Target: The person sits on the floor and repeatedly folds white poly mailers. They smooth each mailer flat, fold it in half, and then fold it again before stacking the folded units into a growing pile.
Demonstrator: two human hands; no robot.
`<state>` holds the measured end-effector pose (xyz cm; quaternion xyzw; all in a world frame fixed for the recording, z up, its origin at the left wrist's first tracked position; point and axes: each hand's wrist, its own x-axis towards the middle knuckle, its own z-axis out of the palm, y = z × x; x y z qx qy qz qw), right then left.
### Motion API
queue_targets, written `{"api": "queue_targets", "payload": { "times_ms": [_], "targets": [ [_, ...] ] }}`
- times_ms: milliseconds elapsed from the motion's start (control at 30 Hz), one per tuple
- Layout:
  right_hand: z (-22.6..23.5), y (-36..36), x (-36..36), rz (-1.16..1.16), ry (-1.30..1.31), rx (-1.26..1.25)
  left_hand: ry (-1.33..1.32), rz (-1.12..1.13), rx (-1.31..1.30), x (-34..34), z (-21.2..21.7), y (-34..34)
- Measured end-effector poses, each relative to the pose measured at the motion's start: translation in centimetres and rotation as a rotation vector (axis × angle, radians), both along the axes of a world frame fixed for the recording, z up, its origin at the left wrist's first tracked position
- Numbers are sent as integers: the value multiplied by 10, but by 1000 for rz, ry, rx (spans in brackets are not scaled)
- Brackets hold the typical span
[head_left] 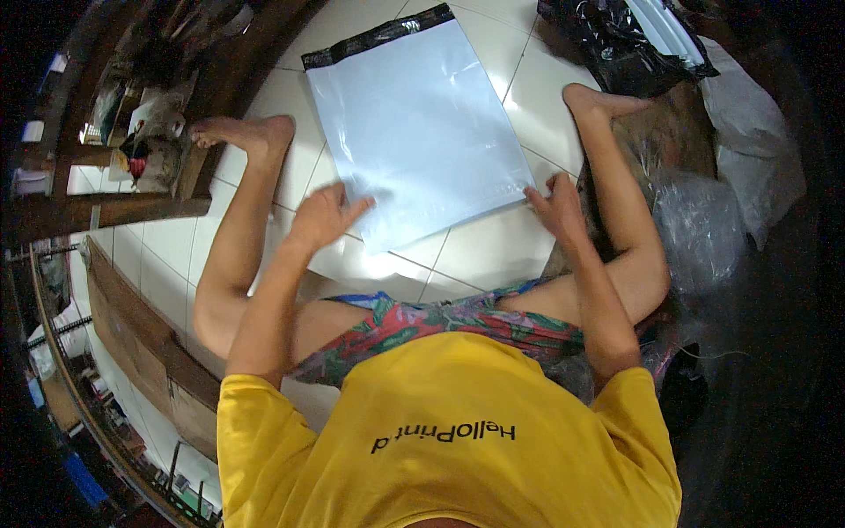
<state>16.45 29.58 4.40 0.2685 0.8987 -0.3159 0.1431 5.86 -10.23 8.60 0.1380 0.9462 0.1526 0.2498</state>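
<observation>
A large pale blue-white poly mailer bag lies on the tiles between my legs, with a black band along its far end. My left hand is at its left side, close to the near corner, thumb on top and fingers curled. At the near right corner, my right hand pinches the edge between its fingers. The bag looks flat, with light creases and a slightly raised near edge. What lies under it is hidden.
A black plastic bag with folded pale mailers sits at the far right. Clear plastic and a whitish sack lie beside my right leg. Wooden shelving stands left, with a brown board nearer.
</observation>
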Motion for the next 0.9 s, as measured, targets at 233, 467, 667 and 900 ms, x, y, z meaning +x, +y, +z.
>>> {"api": "queue_targets", "payload": {
  "times_ms": [233, 467, 667, 900],
  "targets": [
    [-38, -119, 72, -717, -12, -1024, 501, -114, 261, -239, -34, 42],
    [-32, -157, 45, -928, -197, -954, 301, -164, 29, -397, -111, 115],
    [-20, -153, 18, -940, -247, -970, 174, -269, -13, -385, -110, 163],
    [-13, -151, 4, -956, -312, -961, 326, -293, -58, -374, -117, 161]
  ]
}}
